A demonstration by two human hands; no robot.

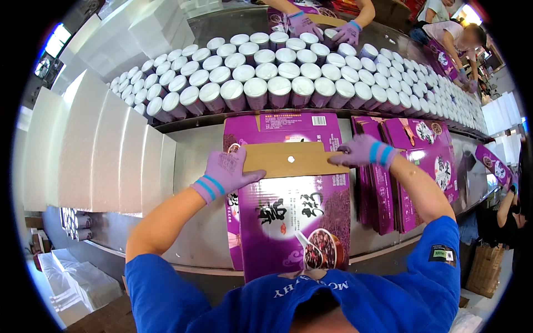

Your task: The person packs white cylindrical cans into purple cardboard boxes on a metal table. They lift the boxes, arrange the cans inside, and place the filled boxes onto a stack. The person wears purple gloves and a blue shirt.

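A purple printed cardboard carton (287,233) lies on the metal table in front of me, with a bowl of porridge pictured on it. Across its upper part runs a plain brown flap (283,160), which bears a small white spot (291,159). My left hand (227,170), in a lilac glove, grips the flap's left end with the thumb lying along its near edge. At the other end, my gloved right hand (364,153) pinches the flap's narrow right tip between thumb and fingers. The carton's lower edge is hidden by my blue shirt.
Long rows of cans with white lids (279,85) stand beyond the carton. Flat purple cartons (420,175) are stacked at right. White foam blocks (104,145) rise at left. Across the cans, another person's gloved hands (306,26) touch cans; more people work at far right.
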